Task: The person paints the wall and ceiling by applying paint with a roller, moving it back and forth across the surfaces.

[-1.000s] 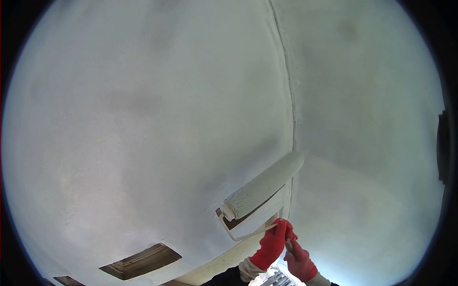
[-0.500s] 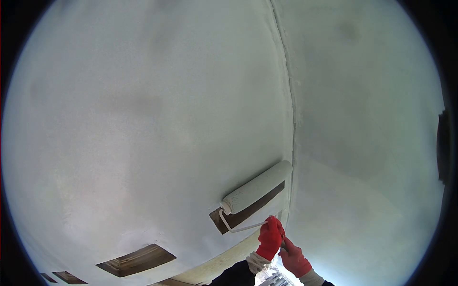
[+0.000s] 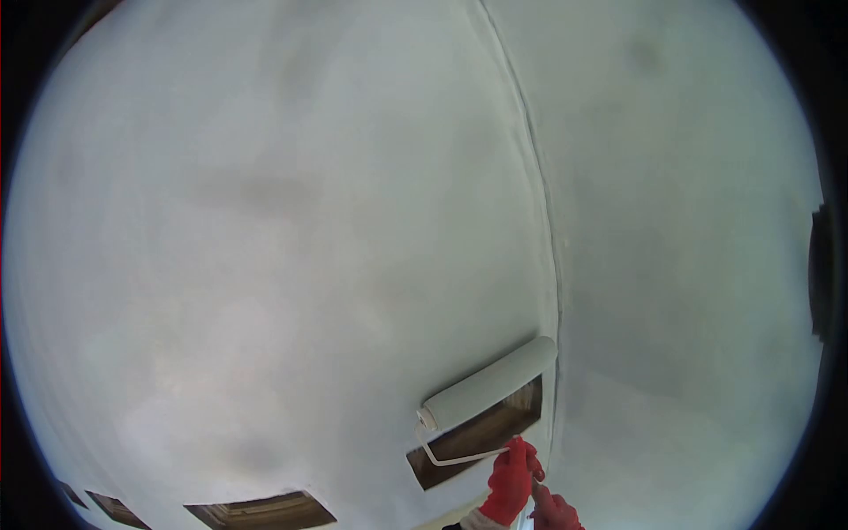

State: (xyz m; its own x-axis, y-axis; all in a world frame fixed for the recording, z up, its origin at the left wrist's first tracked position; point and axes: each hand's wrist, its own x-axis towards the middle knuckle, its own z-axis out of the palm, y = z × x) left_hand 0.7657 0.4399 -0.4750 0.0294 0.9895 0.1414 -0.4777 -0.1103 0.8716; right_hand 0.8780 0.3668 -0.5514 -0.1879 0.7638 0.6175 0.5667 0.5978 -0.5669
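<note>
A paint roller (image 3: 491, 385) with a white sleeve lies against the pale surface, just above a rectangular opening (image 3: 481, 435), its far end close to the corner seam. Its bent wire frame runs down to my hands. My left hand (image 3: 511, 484), in a red glove, is wrapped round the roller's frame near the handle. Lower and to the right, my right hand (image 3: 555, 512), also red-gloved, is closed on the handle, which is mostly hidden by the gloves.
The pale surface (image 3: 265, 265) meets another one (image 3: 680, 265) along a curved seam (image 3: 541, 177). More rectangular openings (image 3: 265, 512) (image 3: 115, 509) show at the lower left. A dark object (image 3: 821, 274) stands at the right edge.
The roller and both hands appear lower and slightly to the right. The view has shifted too, with the openings lower in it. More of the opening below the roller shows.
</note>
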